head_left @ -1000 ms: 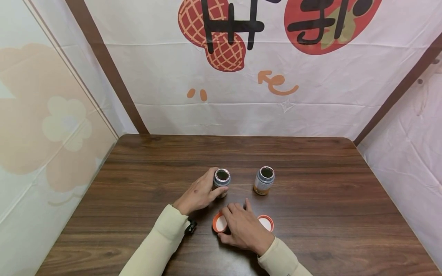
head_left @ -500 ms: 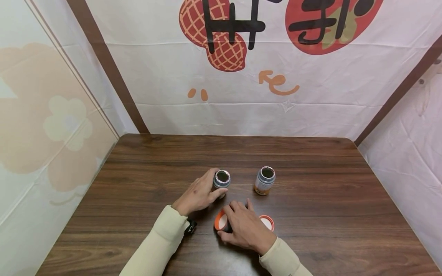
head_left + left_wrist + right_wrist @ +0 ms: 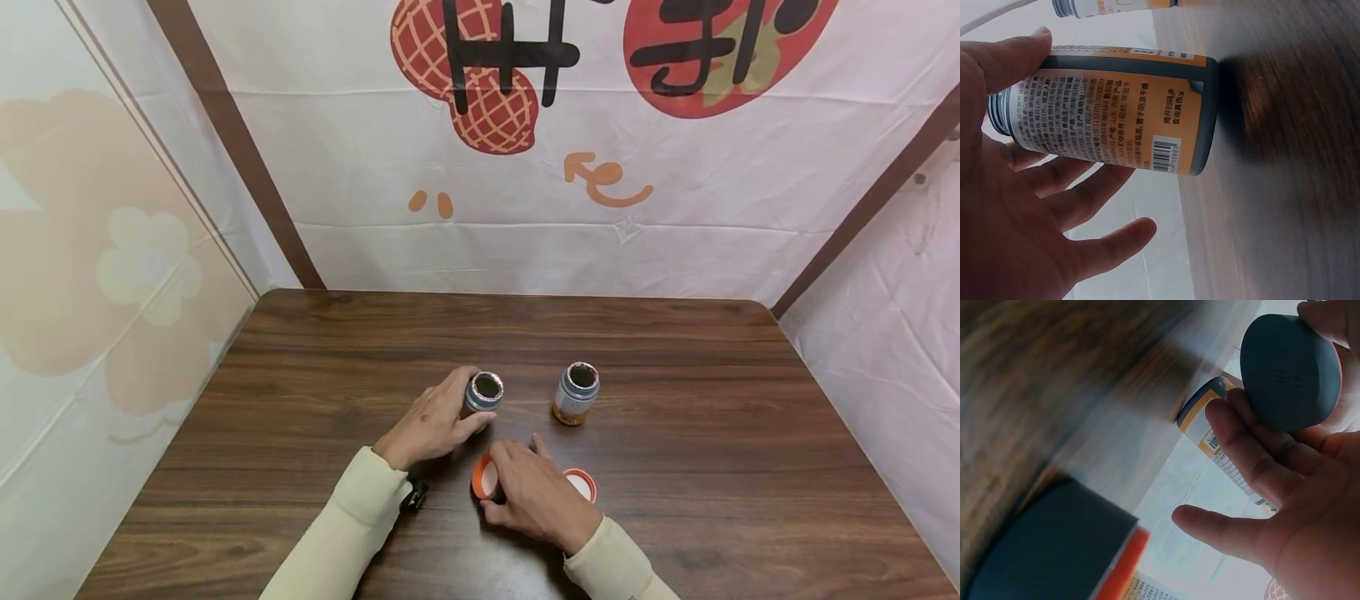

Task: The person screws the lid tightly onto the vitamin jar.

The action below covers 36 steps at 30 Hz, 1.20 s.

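Note:
My left hand (image 3: 431, 421) grips a supplement bottle (image 3: 1110, 112) with a grey body and an orange-and-white label. The bottle is uncapped, its mouth facing up and ringed with torn foil. Lower on the table, my right hand (image 3: 536, 492) pinches a screw cap (image 3: 1291, 372) between thumb and fingers. That cap is dark grey outside, with an orange inner rim and pale liner tilted toward the left in the head view. A second, similar cap (image 3: 581, 485) lies liner up beside the right hand, partly hidden by it.
A second uncapped bottle (image 3: 576, 396) stands upright to the right of the held one. Both are on a brown wood-grain table (image 3: 712, 400). A printed white cloth (image 3: 525, 258) hangs behind the table's far edge.
The right hand has tipped its cap further and shifted it slightly to the right. The left hand keeps its grip on the bottle, which has barely moved.

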Motion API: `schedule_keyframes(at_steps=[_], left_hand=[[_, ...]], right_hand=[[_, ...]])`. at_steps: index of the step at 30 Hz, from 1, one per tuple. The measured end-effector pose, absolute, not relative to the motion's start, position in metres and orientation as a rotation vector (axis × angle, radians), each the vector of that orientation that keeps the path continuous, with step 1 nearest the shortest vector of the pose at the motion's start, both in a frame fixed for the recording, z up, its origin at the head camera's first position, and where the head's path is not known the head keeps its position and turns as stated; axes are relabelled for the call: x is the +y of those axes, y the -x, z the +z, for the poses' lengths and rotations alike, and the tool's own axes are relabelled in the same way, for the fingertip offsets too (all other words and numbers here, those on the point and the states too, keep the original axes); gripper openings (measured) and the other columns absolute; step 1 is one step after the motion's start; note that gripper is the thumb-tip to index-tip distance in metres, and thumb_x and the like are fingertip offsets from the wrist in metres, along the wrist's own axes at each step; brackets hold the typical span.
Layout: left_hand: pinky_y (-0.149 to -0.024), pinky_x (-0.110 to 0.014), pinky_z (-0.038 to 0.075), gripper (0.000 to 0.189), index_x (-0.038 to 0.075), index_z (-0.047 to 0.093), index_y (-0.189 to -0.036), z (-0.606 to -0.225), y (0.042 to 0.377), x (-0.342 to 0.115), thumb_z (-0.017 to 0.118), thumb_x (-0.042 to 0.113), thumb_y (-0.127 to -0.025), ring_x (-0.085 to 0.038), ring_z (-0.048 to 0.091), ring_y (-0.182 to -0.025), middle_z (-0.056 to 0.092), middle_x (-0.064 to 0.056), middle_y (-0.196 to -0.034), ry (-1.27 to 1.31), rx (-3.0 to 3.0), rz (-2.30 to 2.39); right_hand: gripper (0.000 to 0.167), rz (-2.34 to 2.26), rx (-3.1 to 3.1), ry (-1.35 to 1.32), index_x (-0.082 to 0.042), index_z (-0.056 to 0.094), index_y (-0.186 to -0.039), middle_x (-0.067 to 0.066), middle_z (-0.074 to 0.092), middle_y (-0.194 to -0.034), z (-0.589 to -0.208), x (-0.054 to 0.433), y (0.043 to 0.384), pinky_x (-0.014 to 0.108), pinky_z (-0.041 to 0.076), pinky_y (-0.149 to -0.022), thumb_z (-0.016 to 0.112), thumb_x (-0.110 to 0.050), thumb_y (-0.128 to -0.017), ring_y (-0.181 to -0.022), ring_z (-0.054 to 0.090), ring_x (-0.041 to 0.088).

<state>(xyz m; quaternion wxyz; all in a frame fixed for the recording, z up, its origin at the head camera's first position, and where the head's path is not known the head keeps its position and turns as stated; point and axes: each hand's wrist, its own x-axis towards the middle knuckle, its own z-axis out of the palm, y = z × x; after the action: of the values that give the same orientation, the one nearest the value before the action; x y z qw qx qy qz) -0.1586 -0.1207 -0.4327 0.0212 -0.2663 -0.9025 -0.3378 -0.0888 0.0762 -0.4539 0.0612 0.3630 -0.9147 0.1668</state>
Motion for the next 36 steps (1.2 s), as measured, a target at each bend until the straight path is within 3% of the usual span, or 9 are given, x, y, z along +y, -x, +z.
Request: schedule_keyframes(at_steps=[13,23,30,36], left_hand=[[-0.095,-0.043,0.047,0.057,0.003,0.043,-0.137,-0.4335,0.1581,-0.1182,0.071,0.029,-0.095,-0.023,0.057,-0.111,0.055,-0.012,-0.126,0.78,-2.846,-1.136],[-0.094,-0.044,0.048,0.058,0.003,0.042,-0.137,-0.4333,0.1588,-0.1169,0.071,0.03,-0.095,-0.025,0.059,-0.11,0.057,-0.013,-0.125,0.801,-2.843,-1.103],[-0.094,-0.053,0.045,0.059,0.003,0.041,-0.138,-0.4329,0.1577,-0.1155,0.072,0.029,-0.095,-0.027,0.061,-0.108,0.062,-0.014,-0.12,0.793,-2.852,-1.077],[-0.094,-0.05,0.045,0.057,0.007,0.044,-0.137,-0.4357,0.1566,-0.1128,0.074,0.029,-0.093,-0.026,0.059,-0.108,0.061,-0.01,-0.118,0.783,-2.865,-1.089]], right_hand=[[0.039,0.585,-2.797,-1.045,-0.014,0.052,-0.1,-0.005,0.053,-0.09,-0.4527,0.0774,0.0907,0.065,0.04,-0.098,0.077,-0.04,-0.084,-0.091,0.059,0.014],[0.039,0.61,-2.809,-1.001,-0.012,0.054,-0.106,-0.002,0.056,-0.095,-0.4513,0.0792,0.0907,0.065,0.04,-0.099,0.073,-0.041,-0.09,-0.094,0.06,0.017],[0.041,0.571,-2.8,-0.99,-0.01,0.055,-0.112,0.0,0.055,-0.096,-0.4498,0.0813,0.0916,0.065,0.041,-0.097,0.07,-0.043,-0.093,-0.094,0.059,0.018],[0.052,0.601,-2.855,-0.964,-0.006,0.054,-0.13,0.004,0.058,-0.106,-0.4462,0.0828,0.0914,0.063,0.039,-0.1,0.063,-0.045,-0.097,-0.103,0.058,0.022]])
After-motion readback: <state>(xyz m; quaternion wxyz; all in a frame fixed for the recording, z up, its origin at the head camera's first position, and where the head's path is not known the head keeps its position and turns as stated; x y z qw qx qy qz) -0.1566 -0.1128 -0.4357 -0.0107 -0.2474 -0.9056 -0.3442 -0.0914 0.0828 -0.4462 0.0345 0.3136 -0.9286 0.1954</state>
